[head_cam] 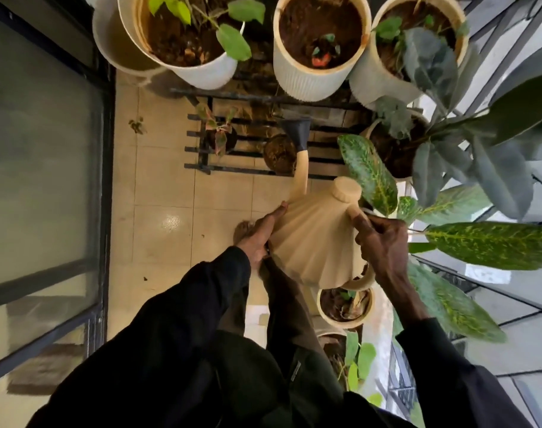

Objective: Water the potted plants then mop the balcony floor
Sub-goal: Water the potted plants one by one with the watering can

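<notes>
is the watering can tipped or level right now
Tipped. The watering can leans forward, its black-tipped spout over the small dark pot; no water stream is visible.

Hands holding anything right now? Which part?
Both hold the cream watering can: right hand grips its handle, left hand is flat against the body's side.

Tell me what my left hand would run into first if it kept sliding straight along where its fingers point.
Probably the base of the cream ribbed watering can's spout: the left hand lies flat against the can's side, fingertips aimed there. Depth is uncertain.
</notes>
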Tool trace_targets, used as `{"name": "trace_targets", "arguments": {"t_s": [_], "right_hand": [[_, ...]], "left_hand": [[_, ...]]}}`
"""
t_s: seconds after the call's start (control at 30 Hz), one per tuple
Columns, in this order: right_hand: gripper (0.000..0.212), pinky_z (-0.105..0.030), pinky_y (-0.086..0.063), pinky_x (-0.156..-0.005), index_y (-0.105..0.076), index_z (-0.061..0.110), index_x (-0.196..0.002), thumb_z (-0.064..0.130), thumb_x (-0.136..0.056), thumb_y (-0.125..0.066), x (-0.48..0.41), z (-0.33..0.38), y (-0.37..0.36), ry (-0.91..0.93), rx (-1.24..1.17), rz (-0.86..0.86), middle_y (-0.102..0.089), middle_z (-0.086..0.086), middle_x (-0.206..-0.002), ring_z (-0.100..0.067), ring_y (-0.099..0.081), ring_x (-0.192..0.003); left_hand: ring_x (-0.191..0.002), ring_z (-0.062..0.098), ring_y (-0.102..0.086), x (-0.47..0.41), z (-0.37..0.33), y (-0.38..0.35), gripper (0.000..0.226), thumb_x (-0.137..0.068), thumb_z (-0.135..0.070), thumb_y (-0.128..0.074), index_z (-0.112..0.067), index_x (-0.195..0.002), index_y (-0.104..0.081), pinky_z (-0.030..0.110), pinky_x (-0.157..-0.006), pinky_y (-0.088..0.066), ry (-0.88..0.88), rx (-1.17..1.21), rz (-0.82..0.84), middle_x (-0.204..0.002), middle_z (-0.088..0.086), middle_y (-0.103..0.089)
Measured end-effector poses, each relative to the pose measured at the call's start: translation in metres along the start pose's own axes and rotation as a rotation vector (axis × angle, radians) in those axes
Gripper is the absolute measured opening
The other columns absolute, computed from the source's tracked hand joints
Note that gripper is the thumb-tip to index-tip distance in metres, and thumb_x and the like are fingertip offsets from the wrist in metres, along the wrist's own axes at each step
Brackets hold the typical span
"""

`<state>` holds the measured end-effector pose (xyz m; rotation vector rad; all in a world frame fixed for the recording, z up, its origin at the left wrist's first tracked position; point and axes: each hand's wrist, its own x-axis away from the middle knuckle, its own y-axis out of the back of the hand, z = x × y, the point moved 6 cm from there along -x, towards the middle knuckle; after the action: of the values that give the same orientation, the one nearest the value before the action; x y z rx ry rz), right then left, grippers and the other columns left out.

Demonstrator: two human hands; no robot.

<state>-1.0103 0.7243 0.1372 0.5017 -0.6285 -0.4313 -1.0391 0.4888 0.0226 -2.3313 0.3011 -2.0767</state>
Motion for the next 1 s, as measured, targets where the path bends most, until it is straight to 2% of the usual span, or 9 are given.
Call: {"name": "trace_targets", "arguments": {"t_s": [0.07, 0.1, 0.17, 0.27, 0.4, 0.5, 0.63, 0.83, 1.0], "right_hand": [[0.050, -0.038, -0.046, -0.044, -0.072, 0.000, -0.065, 0.039, -0.098, -0.075, 0.001, 0.004, -0.005, -0.009, 0.003, 0.006, -0.061, -0.006, -0.050, -0.020, -0.047, -0.038], [0.049, -0.035, -0.045, -0.043, -0.073, 0.000, -0.066, 0.037, -0.098, -0.074, 0.002, 0.006, -0.007, -0.011, 0.001, 0.013, -0.061, -0.005, -0.050, -0.019, -0.047, -0.037], [0.046, -0.032, -0.044, -0.043, -0.071, -0.002, -0.066, 0.030, -0.099, -0.073, 0.005, 0.012, -0.009, 0.008, -0.012, 0.030, -0.061, -0.011, -0.052, -0.019, -0.046, -0.038], [0.044, -0.032, -0.043, -0.042, -0.071, -0.006, -0.069, 0.025, -0.100, -0.071, 0.011, 0.020, -0.010, 0.008, -0.018, 0.039, -0.062, -0.020, -0.056, -0.019, -0.046, -0.040], [0.045, -0.031, -0.044, -0.043, -0.073, -0.005, -0.072, 0.030, -0.100, -0.072, 0.014, 0.024, -0.013, -0.024, -0.008, 0.037, -0.062, -0.008, -0.053, -0.019, -0.048, -0.040], [0.043, -0.031, -0.044, -0.043, -0.074, -0.005, -0.074, 0.030, -0.100, -0.072, 0.016, 0.026, -0.015, -0.029, -0.025, 0.038, -0.061, -0.006, -0.053, -0.020, -0.049, -0.040], [0.042, -0.030, -0.043, -0.043, -0.076, -0.005, -0.077, 0.030, -0.100, -0.072, 0.017, 0.026, -0.017, -0.036, -0.020, 0.036, -0.061, -0.006, -0.053, -0.019, -0.049, -0.040], [0.044, -0.032, -0.044, -0.045, -0.074, -0.005, -0.073, 0.032, -0.099, -0.073, 0.021, 0.018, -0.020, -0.037, -0.027, 0.004, -0.059, -0.008, -0.052, -0.020, -0.048, -0.042], [0.041, -0.029, -0.044, -0.043, -0.072, 0.001, -0.070, 0.031, -0.098, -0.072, 0.029, 0.009, -0.021, -0.065, -0.030, -0.038, -0.063, -0.013, -0.056, -0.012, -0.047, -0.037]], "left_hand": [[-0.123, 0.030, -0.053, -0.002, -0.002, 0.005, 0.101, -0.066, -0.084, -0.068, -0.029, -0.148, -0.045, 0.050, -0.099, -0.046, -0.005, 0.002, 0.003, -0.140, 0.006, -0.057], [-0.124, 0.031, -0.052, -0.004, -0.003, 0.007, 0.100, -0.068, -0.083, -0.067, -0.029, -0.149, -0.043, 0.052, -0.102, -0.044, -0.008, -0.003, 0.008, -0.141, 0.006, -0.056], [-0.126, 0.032, -0.050, -0.002, -0.005, 0.010, 0.095, -0.073, -0.081, -0.065, -0.030, -0.150, -0.042, 0.057, -0.108, -0.041, -0.011, -0.026, 0.017, -0.143, 0.007, -0.054], [-0.125, 0.033, -0.050, 0.002, -0.003, 0.015, 0.083, -0.080, -0.078, -0.061, -0.032, -0.147, -0.045, 0.055, -0.104, -0.043, 0.007, -0.039, 0.023, -0.140, 0.008, -0.055], [-0.123, 0.034, -0.051, 0.004, 0.001, 0.020, 0.091, -0.072, -0.078, -0.068, -0.032, -0.147, -0.044, 0.051, -0.092, -0.047, 0.021, -0.021, 0.003, -0.142, 0.009, -0.054], [-0.122, 0.034, -0.051, 0.007, -0.002, 0.023, 0.084, -0.080, -0.075, -0.064, -0.030, -0.148, -0.043, 0.050, -0.089, -0.045, 0.020, -0.028, 0.002, -0.141, 0.010, -0.054], [-0.122, 0.032, -0.049, 0.004, -0.002, 0.025, 0.080, -0.086, -0.072, -0.059, -0.026, -0.149, -0.041, 0.050, -0.094, -0.040, 0.014, -0.050, 0.007, -0.143, 0.010, -0.052], [-0.126, 0.034, -0.050, -0.002, -0.004, 0.028, 0.087, -0.080, -0.075, -0.063, -0.028, -0.150, -0.042, 0.055, -0.107, -0.042, -0.023, -0.045, 0.002, -0.142, 0.009, -0.054], [-0.120, 0.030, -0.051, 0.002, -0.010, 0.027, 0.081, -0.084, -0.073, -0.060, -0.027, -0.148, -0.042, 0.050, -0.097, -0.044, -0.060, -0.057, 0.023, -0.137, 0.008, -0.055]]}}
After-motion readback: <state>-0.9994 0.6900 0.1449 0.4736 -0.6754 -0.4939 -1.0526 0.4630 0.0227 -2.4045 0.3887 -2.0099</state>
